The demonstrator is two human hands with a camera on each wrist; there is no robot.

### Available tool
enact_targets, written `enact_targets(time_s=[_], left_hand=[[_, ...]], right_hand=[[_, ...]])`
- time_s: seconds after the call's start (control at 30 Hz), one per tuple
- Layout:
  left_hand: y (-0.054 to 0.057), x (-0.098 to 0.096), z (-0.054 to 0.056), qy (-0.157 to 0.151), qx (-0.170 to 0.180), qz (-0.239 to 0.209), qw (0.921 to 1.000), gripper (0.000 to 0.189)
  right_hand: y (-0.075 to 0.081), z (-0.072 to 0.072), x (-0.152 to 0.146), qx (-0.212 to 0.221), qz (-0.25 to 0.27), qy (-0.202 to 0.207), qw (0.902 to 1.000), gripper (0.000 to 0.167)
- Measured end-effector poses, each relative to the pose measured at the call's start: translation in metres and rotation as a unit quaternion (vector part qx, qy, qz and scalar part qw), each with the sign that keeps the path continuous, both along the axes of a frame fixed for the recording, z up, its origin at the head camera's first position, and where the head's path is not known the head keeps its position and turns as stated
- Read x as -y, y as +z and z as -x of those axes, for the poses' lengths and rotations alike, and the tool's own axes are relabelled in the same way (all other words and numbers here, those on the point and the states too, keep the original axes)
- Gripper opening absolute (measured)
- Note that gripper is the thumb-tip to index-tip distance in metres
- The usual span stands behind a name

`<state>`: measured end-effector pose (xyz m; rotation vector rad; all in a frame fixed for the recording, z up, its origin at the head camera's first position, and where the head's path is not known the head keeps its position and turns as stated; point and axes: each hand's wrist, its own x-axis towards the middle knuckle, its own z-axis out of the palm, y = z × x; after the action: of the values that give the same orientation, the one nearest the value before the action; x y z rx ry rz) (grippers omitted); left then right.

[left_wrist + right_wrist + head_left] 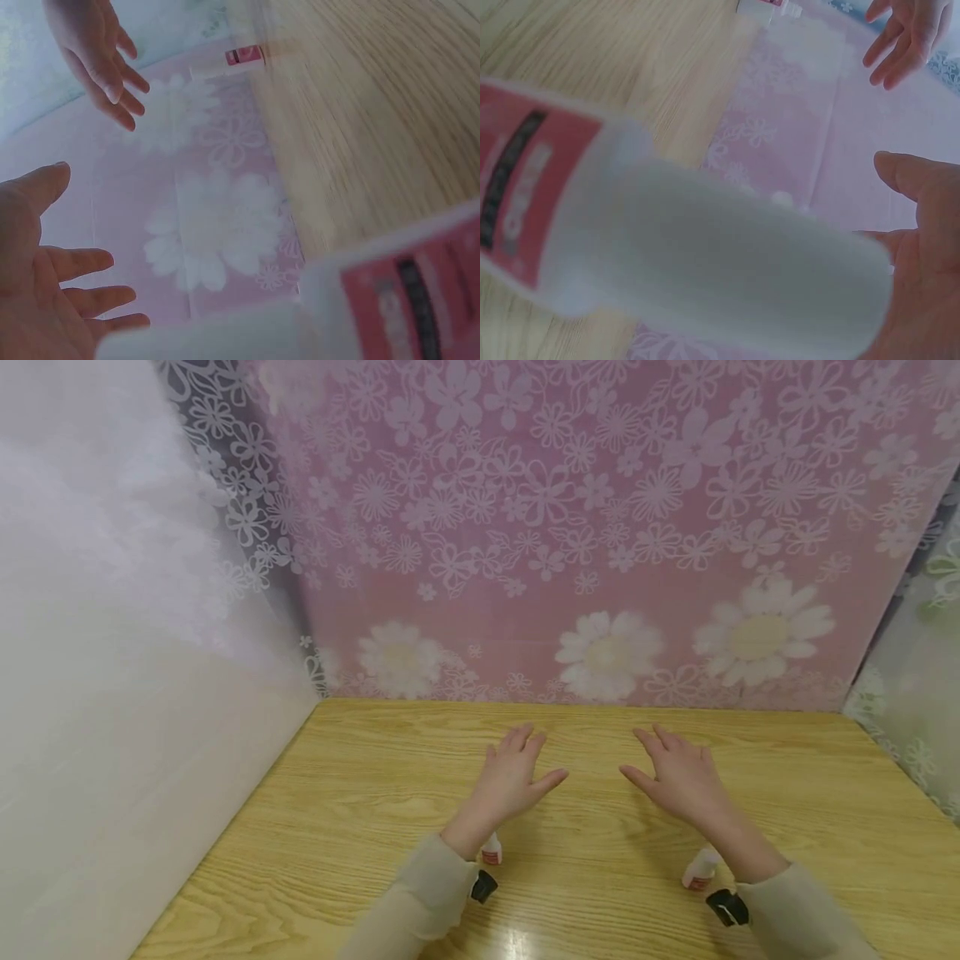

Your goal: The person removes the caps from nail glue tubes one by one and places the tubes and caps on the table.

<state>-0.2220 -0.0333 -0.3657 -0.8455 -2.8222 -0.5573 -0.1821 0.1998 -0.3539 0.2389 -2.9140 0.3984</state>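
Note:
Over the wooden table, my left hand (510, 779) is held out with fingers spread and nothing in its grasp. Opposite it, my right hand (684, 781) has its thumb and fingers extended too, also holding nothing. One small white bottle with a red label (491, 850) stands beside the left wrist, partly covered by it. A second such bottle (701, 869) is next to the right wrist. Each wrist view shows a bottle large in the foreground, white cap (742, 259) pointing forward, apart from the fingers. Both palms face inward, with a gap between the hands.
The table (360, 793) has a yellowish wood grain. Behind it hangs a pink flowered sheet (487, 635). A pale panel (135, 652) closes off the left side, and a flowered sheet (930, 710) the right. Black wrist bands (727, 907) sit by the sleeves.

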Motion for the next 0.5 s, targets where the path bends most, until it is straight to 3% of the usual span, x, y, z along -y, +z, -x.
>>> enact_targets(time_s=[0.3, 0.5], left_hand=[[0.0, -0.024, -0.003, -0.016, -0.02, -0.005, 0.9996, 0.065], [-0.002, -0.041, -0.004, -0.037, -0.011, -0.013, 0.9992, 0.065]], right_hand=[[-0.001, -0.001, -0.022, -0.008, 0.01, -0.005, 0.9999, 0.071], [-0.002, -0.003, -0.037, -0.012, 0.004, -0.01, 0.9999, 0.066]])
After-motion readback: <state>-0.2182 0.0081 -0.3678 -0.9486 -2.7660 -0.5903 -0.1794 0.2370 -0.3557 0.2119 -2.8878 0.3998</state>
